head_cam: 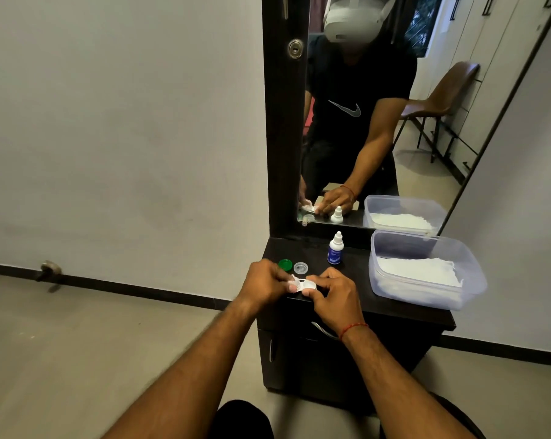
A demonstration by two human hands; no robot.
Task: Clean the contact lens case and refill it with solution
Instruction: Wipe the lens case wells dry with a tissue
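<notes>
The lens case (307,285) is held just over the front edge of the table (353,274), betw. both hands: the right hand (334,294) pinches its right end, fingers curled round it; the left hand (263,282) pinches a small white wad (291,282) (prob. tissue) into the left well. Risks, as a guess: the case sits right at the edge, so a slip of the right-hand grip could drop it to the floor (109,343). Hard rubbing may shed lint in the well, w/ solution later poured over it. The green cap (285,264) and clear cap (300,267) lie loose just behind the left hand — a knuckle could knock them off. The solution bottle (335,250) stands upright nearby.
</notes>
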